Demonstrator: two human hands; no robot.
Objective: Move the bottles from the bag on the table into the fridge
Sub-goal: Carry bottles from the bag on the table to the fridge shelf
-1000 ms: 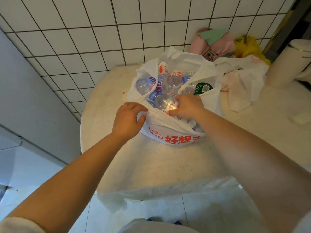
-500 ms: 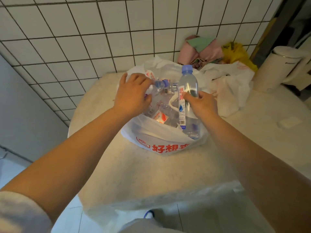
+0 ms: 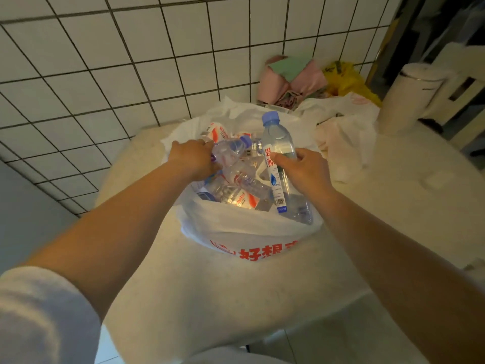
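Two hands over one white plastic bag (image 3: 244, 232) on the table (image 3: 183, 285). Right hand (image 3: 304, 172): fingers and thumb curled round one upright bottle (image 3: 279, 158), blue cap, white label strip with red characters "思源", base still inside bag. Left hand (image 3: 194, 160): fingers curled round one tilted clear bottle (image 3: 231, 151), purple cap, at far left of bag opening. Several more clear bottles lying in bag, some with red-and-white labels; exact count not determinable. Red characters "好想" legible on near bag face. Far right: one white cylindrical container (image 3: 409, 98).
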